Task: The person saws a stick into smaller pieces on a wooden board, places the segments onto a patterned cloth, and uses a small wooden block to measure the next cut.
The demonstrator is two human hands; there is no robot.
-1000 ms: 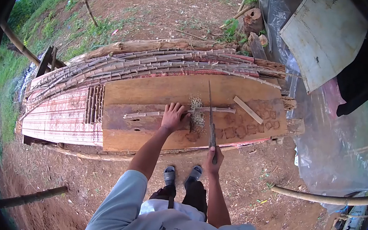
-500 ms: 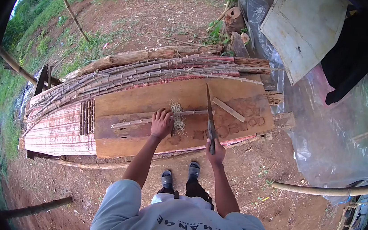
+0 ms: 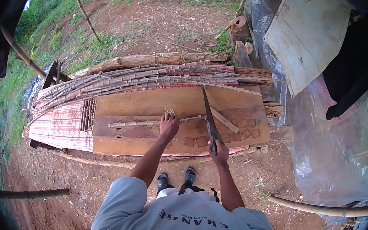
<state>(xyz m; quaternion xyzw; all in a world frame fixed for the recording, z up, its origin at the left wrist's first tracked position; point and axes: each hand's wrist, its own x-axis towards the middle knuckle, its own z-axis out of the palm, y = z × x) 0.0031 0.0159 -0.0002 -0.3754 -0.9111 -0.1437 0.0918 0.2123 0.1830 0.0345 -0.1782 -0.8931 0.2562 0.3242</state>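
A long knobbly plant stem (image 3: 136, 123), like a cassava cane, lies across a brown wooden board (image 3: 127, 100). My left hand (image 3: 169, 126) rests over this stem, fingers slightly apart and pointing away from me. Pale sawdust (image 3: 169, 111) shows just beyond the fingertips. In my right hand (image 3: 218, 152), closed around the handle, is a handsaw (image 3: 207, 107). Its dark tapered blade points away from me and passes near the stem's right end. A flat wooden strip (image 3: 224, 119) lies on the board, partly behind the blade.
Several long stems (image 3: 129, 78) are piled along the table's far side. Short cut pieces (image 3: 88, 115) lie in a row on the patterned cloth (image 3: 57, 124) at left. Plastic sheeting (image 3: 324, 147) hangs at right, and a wooden pole (image 3: 322, 207) juts in below it.
My left hand has moved right along the stem, onto where sawdust lay. Much less sawdust is visible, mostly beyond the fingers. The saw stays in my right hand. The view has shifted slightly.
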